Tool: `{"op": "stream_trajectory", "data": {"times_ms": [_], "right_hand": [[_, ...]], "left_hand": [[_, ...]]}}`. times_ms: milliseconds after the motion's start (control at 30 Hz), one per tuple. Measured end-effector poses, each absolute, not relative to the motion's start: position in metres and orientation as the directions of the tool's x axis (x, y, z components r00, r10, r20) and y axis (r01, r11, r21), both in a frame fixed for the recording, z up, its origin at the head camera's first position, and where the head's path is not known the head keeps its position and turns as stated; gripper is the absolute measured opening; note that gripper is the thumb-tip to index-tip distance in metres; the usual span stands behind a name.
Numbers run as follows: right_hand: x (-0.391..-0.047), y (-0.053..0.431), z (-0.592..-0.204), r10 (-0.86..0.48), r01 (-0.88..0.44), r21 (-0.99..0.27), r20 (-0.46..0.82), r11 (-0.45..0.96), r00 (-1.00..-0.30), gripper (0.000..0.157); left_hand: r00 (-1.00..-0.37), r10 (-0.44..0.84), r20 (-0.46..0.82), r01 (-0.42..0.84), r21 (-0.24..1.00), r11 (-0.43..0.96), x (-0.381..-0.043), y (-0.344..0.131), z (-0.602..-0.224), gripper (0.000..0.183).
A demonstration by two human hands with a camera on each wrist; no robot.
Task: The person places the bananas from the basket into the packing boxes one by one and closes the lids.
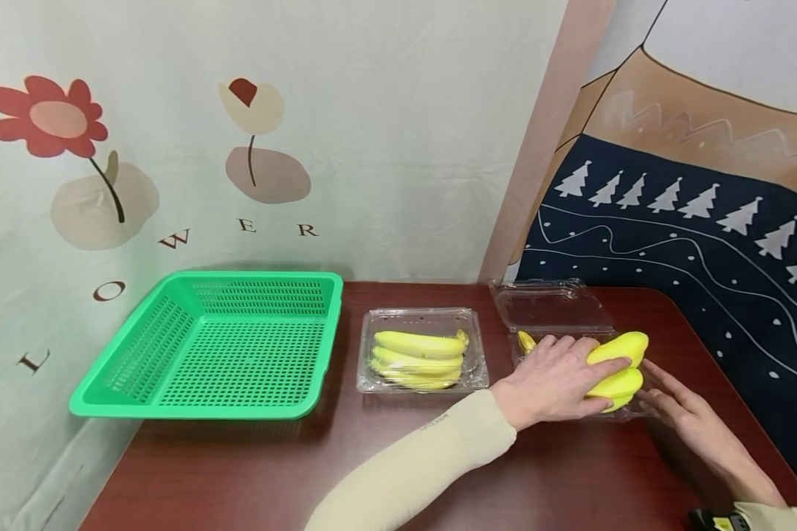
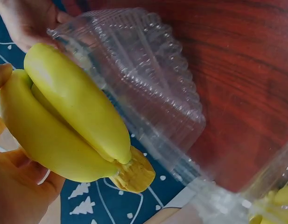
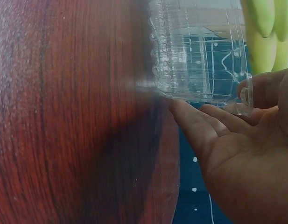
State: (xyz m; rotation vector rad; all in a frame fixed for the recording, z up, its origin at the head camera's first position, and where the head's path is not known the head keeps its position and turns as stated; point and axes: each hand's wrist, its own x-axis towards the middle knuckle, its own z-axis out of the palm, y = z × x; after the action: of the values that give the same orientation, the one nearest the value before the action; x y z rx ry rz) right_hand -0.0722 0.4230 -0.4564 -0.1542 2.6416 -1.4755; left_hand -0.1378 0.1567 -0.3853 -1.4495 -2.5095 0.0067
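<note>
My left hand (image 1: 550,380) grips a bunch of yellow bananas (image 1: 616,354) over an open clear plastic clamshell box (image 1: 627,414). In the left wrist view the bunch (image 2: 73,107) is tilted, its brown-yellow stem pointing down and right, with finger and thumb at its sides. My right hand (image 1: 687,417) is at the box's right side. Up close in the right wrist view, its thumb and fingers hold the rim of the clear box (image 3: 200,70). The raised lid (image 1: 551,306) leans back behind. The box's inside is mostly hidden by my left hand.
Left of the open box stands another clear clamshell box (image 1: 367,369), with bananas (image 1: 418,358) inside. A green perforated basket (image 1: 319,346) sits at the table's left. The dark red table (image 1: 571,472) meets patterned curtains at its back and right edges.
</note>
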Motion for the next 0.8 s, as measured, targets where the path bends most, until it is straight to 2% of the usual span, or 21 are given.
{"op": "stream_trajectory", "data": {"times_ms": [333,800], "right_hand": [[-0.073,0.422,-0.458,-0.166,-0.082,-0.839,-0.011,0.538,-0.986,0.058],[-0.074,0.422,-0.461,-0.234,-0.191,-0.865,0.088,0.465,-0.968,0.056]], "left_hand": [[-0.498,0.848,0.180,0.843,-0.130,0.523,-0.140,0.163,-0.403,0.065],[-0.514,0.845,0.147,0.836,-0.133,0.532,-0.144,0.166,-0.417,0.063]]}}
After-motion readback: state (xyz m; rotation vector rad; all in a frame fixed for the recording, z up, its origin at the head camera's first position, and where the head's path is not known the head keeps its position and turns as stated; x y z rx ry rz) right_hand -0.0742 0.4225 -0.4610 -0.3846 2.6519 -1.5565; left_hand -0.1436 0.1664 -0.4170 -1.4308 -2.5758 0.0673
